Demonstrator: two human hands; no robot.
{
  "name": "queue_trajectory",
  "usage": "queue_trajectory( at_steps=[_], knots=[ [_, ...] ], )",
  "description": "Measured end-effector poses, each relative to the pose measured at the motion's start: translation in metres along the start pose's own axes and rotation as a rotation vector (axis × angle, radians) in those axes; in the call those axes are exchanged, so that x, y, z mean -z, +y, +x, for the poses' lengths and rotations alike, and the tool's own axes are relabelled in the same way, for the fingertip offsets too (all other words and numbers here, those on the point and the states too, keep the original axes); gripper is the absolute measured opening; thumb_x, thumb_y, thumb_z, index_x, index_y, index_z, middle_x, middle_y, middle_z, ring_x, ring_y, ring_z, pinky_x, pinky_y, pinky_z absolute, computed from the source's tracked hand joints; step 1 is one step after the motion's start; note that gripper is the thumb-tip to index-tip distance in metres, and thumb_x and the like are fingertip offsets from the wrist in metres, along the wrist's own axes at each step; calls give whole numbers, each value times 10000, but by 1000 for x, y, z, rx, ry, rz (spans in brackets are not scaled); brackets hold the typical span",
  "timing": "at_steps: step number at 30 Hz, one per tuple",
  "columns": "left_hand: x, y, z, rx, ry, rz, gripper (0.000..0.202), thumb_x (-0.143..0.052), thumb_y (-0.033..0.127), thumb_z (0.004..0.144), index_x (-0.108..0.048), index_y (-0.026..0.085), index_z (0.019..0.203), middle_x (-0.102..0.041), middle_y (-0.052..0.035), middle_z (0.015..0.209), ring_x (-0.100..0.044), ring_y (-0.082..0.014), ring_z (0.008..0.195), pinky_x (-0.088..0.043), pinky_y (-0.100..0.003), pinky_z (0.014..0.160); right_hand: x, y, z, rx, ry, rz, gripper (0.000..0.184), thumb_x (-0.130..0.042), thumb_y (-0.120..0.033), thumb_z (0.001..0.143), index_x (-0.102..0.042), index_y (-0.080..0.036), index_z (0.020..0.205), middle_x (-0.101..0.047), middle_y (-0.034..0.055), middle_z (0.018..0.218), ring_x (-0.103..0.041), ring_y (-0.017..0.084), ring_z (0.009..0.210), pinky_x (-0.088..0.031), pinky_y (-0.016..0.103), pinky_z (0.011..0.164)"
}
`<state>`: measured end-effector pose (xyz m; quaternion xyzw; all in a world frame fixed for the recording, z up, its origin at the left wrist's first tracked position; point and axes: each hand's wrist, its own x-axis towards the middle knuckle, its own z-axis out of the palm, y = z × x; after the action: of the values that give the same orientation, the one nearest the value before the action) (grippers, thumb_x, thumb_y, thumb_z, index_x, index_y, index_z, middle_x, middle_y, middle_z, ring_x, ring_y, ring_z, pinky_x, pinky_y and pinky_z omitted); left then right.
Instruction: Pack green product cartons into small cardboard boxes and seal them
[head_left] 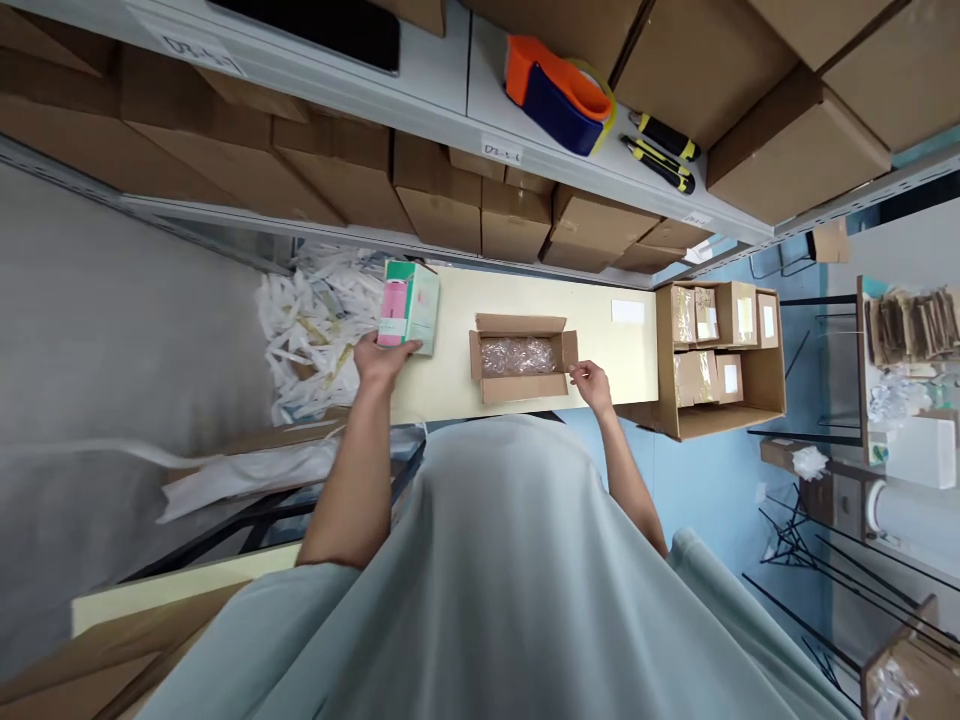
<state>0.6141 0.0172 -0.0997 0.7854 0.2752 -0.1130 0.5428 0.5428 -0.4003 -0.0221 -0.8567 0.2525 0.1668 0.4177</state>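
At the left end of the cream table (pixel 450 395), my left hand (pixel 381 360) grips a green and white product box (pixel 424 310) with a pink bottle pictured on it. My thumb lies along the lower edge of that box. An open cardboard box (pixel 517 390) sits mid-table, its flaps folded outward and clear bubble wrap (pixel 517 356) lining the inside. Beside its right flap is my right hand (pixel 591 383), fingers pinched together at the flap's lower corner. A white paper slip (pixel 628 312) lies farther right on the table.
A large carton (pixel 667 415) holding several small taped boxes stands at the table's right end. Shredded paper (pixel 315 330) is heaped on the left. The shelf above carries a tape dispenser (pixel 559 95), two utility knives (pixel 664 150), a black flat device (pixel 315 30) and cardboard boxes.
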Motion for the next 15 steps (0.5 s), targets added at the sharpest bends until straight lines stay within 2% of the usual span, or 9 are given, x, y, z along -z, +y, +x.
queue_trajectory(
  at_steps=[2, 3, 5, 7, 10, 13, 15],
  knots=[
    [6, 10, -17, 126, 110, -133, 555, -915, 461, 704, -652, 203, 1119, -765, -63, 1070, -796, -269, 1037, -730, -496, 1014, 1, -1, 0, -9, -18, -15, 217, -702, -460, 1011, -641, -265, 937, -858, 36, 986, -872, 239, 865, -682, 367, 917],
    [8, 17, -28, 92, 112, -185, 563, -919, 440, 704, -672, 211, 1154, -782, -72, 1122, -809, -277, 1082, -732, -496, 1045, 2, -1, 0, -14, -31, -28, 211, -685, -453, 1023, -644, -264, 938, -855, 39, 985, -872, 243, 881, -682, 372, 928],
    [13, 33, -50, -79, 66, -220, 614, -934, 453, 733, -701, 235, 1258, -800, -86, 1255, -807, -306, 1233, -719, -505, 1121, 6, -3, -1, -14, -29, -82, 193, -675, -439, 1035, -672, -256, 975, -861, 70, 1035, -870, 269, 956, -683, 413, 986],
    [15, 52, -70, -236, 2, -198, 718, -968, 487, 747, -699, 260, 1373, -790, -93, 1368, -777, -330, 1350, -703, -512, 1169, 13, -7, -4, 39, 50, -149, 198, -696, -414, 1025, -721, -230, 1092, -860, 142, 1205, -845, 315, 1126, -670, 485, 1082],
    [8, 78, -92, -372, -128, -110, 831, -1002, 510, 741, -689, 260, 1469, -781, -103, 1418, -775, -340, 1349, -715, -499, 1146, 31, -21, -10, 241, 159, -145, 412, -729, -411, 1024, -726, -200, 1379, -774, 211, 1489, -765, 342, 1324, -656, 537, 1151],
    [-7, 96, -102, -463, -269, 21, 803, -956, 511, 778, -708, 245, 1494, -763, -105, 1479, -770, -336, 1344, -726, -460, 1092, 49, -42, -15, 479, 55, -78, 648, -785, -446, 1034, -625, -263, 1635, -723, 169, 1598, -756, 313, 1293, -701, 494, 1070],
    [-18, 100, -103, -521, -350, 124, 746, -896, 477, 817, -718, 249, 1505, -742, -105, 1529, -745, -339, 1386, -715, -441, 1089, 56, -55, -16, 600, -50, -98, 802, -816, -403, 1027, -515, -330, 1767, -671, 138, 1675, -766, 292, 1239, -716, 472, 1041]
  ],
)
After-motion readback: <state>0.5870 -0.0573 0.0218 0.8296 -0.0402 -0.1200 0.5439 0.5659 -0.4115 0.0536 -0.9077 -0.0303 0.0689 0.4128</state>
